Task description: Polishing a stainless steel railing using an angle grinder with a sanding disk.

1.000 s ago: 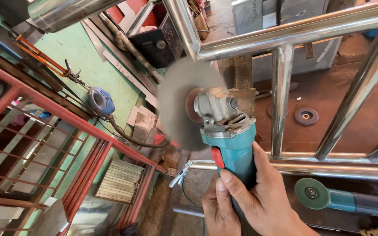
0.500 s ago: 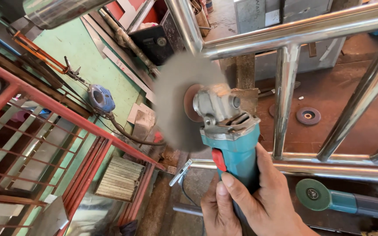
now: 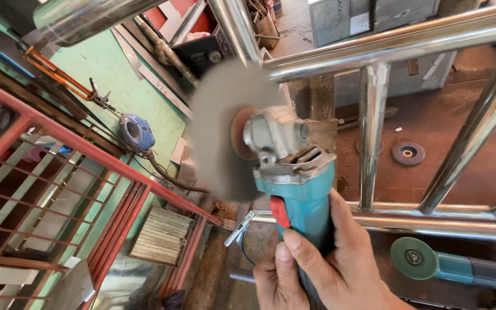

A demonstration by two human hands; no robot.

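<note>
Right hand (image 3: 345, 270), bottom centre-right of frame, is wrapped tight round the teal body of an angle grinder (image 3: 299, 201), thumb lying along the housing just below the red switch. Left hand (image 3: 274, 281) sits just beside it at bottom centre, fingers curled against the lower end of the same grinder body, so both are clamped on the tool. Grinder points up toward frame centre w/ its grey metal gear head on top; the grinding disc (image 3: 225, 132) shows as a grey blur, left of the head, its upper edge at or v. close to the stainless tube frame (image 3: 397, 43) where a slanted tube meets the horizontal rail, upper centre; actual contact can't be told. Vertical and diagonal shiny tubes of that frame run down the right side to a lower rail crossing behind the hands. Lower right, a second teal grinder (image 3: 460, 267) w/ a green disc lies under the rail. Right of centre, a loose dark disc (image 3: 407, 153) lies on the rust-brown floor. Left half: a red-painted metal grille (image 3: 58, 172), and beyond it a blue power tool (image 3: 136, 132) w/ cable on the green floor.
</note>
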